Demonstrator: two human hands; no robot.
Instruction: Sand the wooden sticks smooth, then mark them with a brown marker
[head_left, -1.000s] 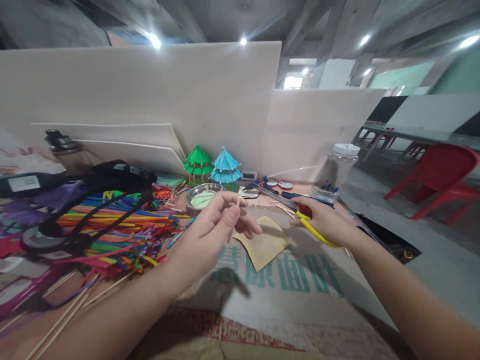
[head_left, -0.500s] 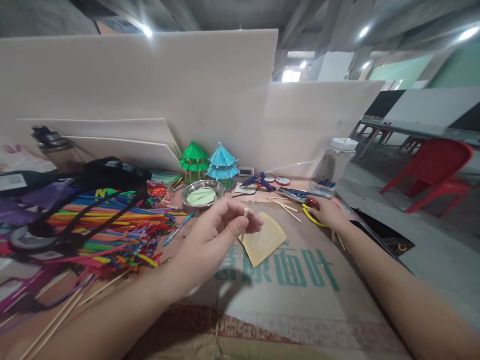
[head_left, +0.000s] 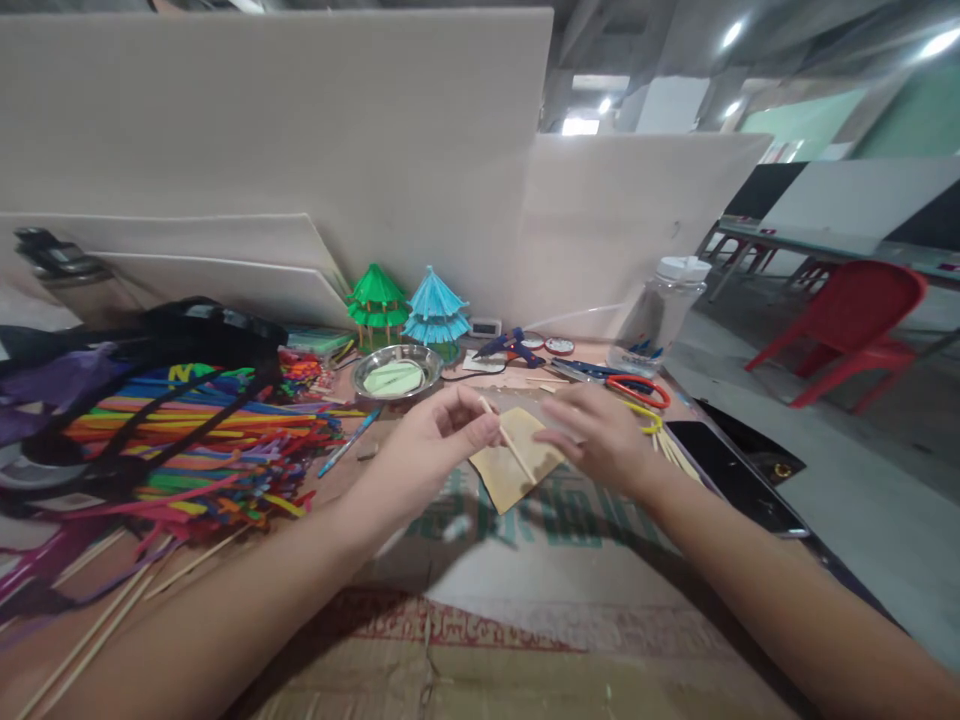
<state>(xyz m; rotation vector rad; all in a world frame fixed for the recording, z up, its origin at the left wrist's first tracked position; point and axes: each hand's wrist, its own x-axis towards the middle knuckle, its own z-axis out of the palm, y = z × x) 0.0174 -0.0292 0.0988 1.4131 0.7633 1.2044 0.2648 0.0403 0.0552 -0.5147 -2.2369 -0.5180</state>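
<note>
In the middle of the frame the left hand (head_left: 435, 445) has its fingers clamped on the upper end of a thin wooden stick (head_left: 517, 455), which slants down across a tan paper piece (head_left: 495, 482). Just right of it, the right hand (head_left: 600, 435) hovers with fingers loosely apart (nothing visibly held). The scissors (head_left: 637, 388) lie just behind it.

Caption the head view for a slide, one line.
Left hand pinches a thin wooden stick over tan paper while the right hand hovers beside it.

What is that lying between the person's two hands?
In the head view, a tan paper piece lies on the cardboard between the left hand and right hand; the left hand's thin stick slants across it.
</note>
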